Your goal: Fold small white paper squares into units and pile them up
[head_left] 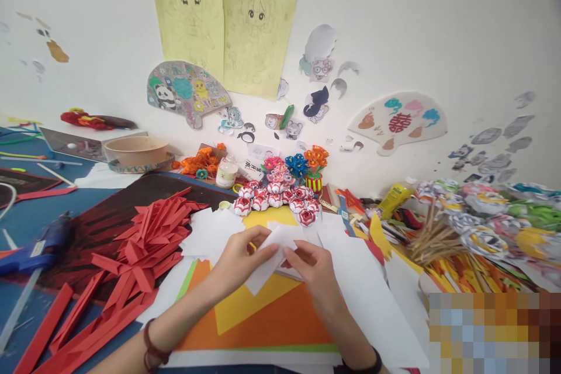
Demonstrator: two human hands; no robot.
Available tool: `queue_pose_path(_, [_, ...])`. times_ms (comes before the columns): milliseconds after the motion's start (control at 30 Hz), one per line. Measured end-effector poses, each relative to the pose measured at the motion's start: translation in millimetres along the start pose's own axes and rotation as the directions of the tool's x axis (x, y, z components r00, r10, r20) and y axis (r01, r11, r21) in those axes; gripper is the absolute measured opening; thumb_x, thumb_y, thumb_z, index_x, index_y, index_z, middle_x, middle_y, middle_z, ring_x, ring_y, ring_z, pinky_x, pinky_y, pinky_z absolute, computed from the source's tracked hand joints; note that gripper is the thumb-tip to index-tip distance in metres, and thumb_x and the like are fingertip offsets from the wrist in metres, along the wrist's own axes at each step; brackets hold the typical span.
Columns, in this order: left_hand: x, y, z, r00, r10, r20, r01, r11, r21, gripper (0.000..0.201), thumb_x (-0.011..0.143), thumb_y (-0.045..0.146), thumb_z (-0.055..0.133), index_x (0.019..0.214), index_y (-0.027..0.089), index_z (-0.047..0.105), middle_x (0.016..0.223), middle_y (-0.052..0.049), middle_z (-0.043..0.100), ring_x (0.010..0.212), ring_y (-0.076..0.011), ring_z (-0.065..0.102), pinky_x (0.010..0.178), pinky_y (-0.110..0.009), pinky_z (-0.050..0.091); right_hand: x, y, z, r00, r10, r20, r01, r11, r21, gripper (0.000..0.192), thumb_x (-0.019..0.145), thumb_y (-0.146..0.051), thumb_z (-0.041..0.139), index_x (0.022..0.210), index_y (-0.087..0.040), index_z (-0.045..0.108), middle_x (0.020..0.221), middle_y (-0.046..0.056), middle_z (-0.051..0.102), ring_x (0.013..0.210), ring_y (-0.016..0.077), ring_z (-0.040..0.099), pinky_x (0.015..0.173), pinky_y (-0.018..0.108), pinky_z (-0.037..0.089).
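Flowers (316, 158) in pot (314, 183); left hand (243, 254), right hand (314, 266) pinch paper (263, 276).

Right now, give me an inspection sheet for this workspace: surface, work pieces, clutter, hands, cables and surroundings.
Surface: blue table, largely covered by sheets, a dark mat and craft pieces.
Work pieces: white paper, held above a yellow sheet and an orange sheet.
Clutter: red strips and blue glue gun at picture left; red-and-white flowers beyond the hands; yellow bottle at picture right.
Hands: left hand and right hand both hold the white paper.
Cables: white curved strand at the left edge, possibly a cord.
Surroundings: white wall with two yellow drawings and two fan shapes.
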State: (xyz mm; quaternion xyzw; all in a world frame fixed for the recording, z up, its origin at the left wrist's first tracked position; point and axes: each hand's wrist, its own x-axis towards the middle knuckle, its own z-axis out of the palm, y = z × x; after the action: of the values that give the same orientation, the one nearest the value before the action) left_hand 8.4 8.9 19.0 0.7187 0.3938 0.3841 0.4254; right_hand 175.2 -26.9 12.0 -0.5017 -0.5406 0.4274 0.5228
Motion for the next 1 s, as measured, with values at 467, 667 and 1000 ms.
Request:
queue_pose_path(467, [-4,-5,10.6,0.987,-0.16,-0.014,0.146,0.931,-0.335,0.03,0.078,0.042,0.061,0.093,0.015,0.062,0.089,-0.007,0.066,0.072,-0.0174,0.062,0.059,-0.024,0.045,-1,3,6,0.999,0.004,-0.044,0.0,0.996,0.092,0.023,0.079,-0.035,0.063,0.067,-0.015,0.065,0.057,0.002,0.062,0.057,0.0143,0.06,0.06,0.023,0.049])
queue_pose_path(667, [-6,-1,11.4,0.986,-0.165,-0.024,0.148,0.931,-0.333,0.029,0.078,0.041,0.062,0.092,0.016,0.062,0.088,-0.006,0.065,0.071,-0.0158,0.06,0.059,-0.023,0.045,-2,0,3,1.0,-0.027,-0.005,0.027,0.994,0.103,0.024,0.08,-0.033,0.062,0.064,-0.015,0.064,0.058,0.002,0.062,0.059,0.0141,0.06,0.062,0.023,0.049])
queue_pose_path(1000, [-4,-3,10.7,0.984,-0.174,-0.045,0.154,0.944,-0.292,0.031,0.076,0.042,0.063,0.092,0.016,0.062,0.088,-0.006,0.066,0.068,-0.0154,0.06,0.056,-0.022,0.043,-1,1,1,0.998,-0.055,0.042,0.051,0.994,0.095,0.024,0.082,-0.033,0.06,0.067,-0.015,0.066,0.062,0.002,0.064,0.062,0.014,0.06,0.063,0.022,0.049])
